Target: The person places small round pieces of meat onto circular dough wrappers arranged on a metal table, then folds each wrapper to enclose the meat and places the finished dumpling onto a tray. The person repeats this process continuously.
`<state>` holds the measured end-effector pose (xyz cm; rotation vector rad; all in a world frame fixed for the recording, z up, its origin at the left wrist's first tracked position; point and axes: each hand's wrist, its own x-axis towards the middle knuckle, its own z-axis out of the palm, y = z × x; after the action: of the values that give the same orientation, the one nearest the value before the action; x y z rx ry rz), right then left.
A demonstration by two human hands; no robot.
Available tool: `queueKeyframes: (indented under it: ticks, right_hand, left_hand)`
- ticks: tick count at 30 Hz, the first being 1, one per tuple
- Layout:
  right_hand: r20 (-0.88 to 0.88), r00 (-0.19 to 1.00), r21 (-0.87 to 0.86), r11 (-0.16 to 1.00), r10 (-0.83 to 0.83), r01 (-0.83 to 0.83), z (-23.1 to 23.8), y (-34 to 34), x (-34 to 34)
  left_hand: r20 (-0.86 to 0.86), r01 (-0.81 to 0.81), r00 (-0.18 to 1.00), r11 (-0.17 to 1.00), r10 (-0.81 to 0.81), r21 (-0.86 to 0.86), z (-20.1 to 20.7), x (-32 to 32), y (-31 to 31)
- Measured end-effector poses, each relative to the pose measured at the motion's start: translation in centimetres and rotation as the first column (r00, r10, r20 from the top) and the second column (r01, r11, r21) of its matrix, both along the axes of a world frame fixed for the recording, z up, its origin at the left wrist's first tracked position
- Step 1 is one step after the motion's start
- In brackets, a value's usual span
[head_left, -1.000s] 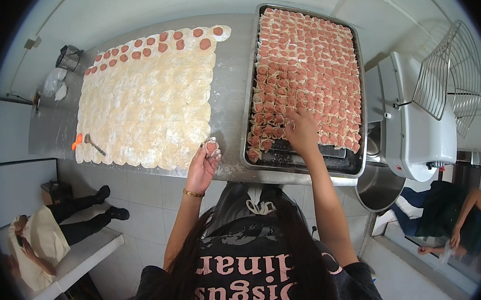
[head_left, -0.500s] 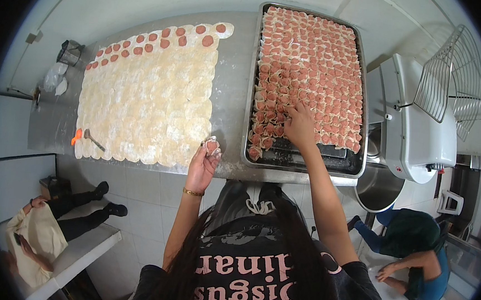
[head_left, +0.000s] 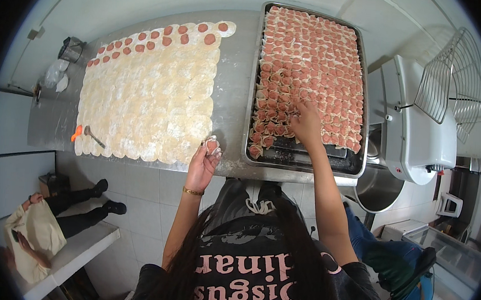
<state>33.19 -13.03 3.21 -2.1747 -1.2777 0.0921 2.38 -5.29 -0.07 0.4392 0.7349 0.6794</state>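
My left hand [head_left: 202, 168], with a bracelet at its wrist, holds a small open-topped dumpling [head_left: 212, 146] in its fingers by the table's front edge. Over the tray [head_left: 250, 117], my right hand [head_left: 308, 126] reaches down to the dumplings [head_left: 313, 60], thumb and forefinger apart and fingertips at their tops. Those dumplings stand in tight rows, pink filling showing inside pale, ruffled dough. To the left, floured round dough wrappers [head_left: 149, 104] lie overlapping in a wide sheet. Lumps of pink filling [head_left: 210, 39] sit on the wrappers along the far edge.
A dark-handled tool [head_left: 94, 137] and an orange item [head_left: 76, 133] lie at the sheet's lower left. Right of the tray stand a white machine [head_left: 415, 123], a wire guard [head_left: 440, 80] and a metal bowl [head_left: 380, 187]. One person [head_left: 36, 236] sits at left; another [head_left: 394, 266] bends at right.
My right hand has shifted slightly right and away from the tray's left side, its fingers more bent. My left hand keeps the dumpling in nearly the same place. The person at right has moved nearer.
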Motion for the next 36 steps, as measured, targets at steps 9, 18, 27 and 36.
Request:
queueKeyframes:
  ticks: [9, 18, 27, 36]
  right_hand:
    - [-0.125, 0.983, 0.043, 0.989, -0.132, 0.139, 1.7, -5.3, 1.8]
    - [-0.051, 0.993, 0.155, 0.982, -0.103, 0.110, 0.0, -6.0, 1.2]
    - [-0.309, 0.913, 0.180, 0.959, 0.266, -0.219, 3.5, -4.8, -5.9]
    - [-0.331, 0.896, 0.200, 0.950, 0.294, -0.238, 5.7, -5.1, -9.4]
  left_hand:
    - [-0.008, 0.083, 0.997, 0.996, -0.082, 0.016, 0.5, 0.6, 0.6]
    - [-0.018, 0.158, 0.987, 0.985, -0.157, 0.065, 1.8, 2.1, 1.4]
    - [-0.037, 0.261, 0.965, 0.960, -0.258, 0.100, 4.7, 5.4, -1.3]
    - [-0.002, 0.357, 0.934, 0.932, -0.357, 0.066, 5.8, 7.9, -4.5]
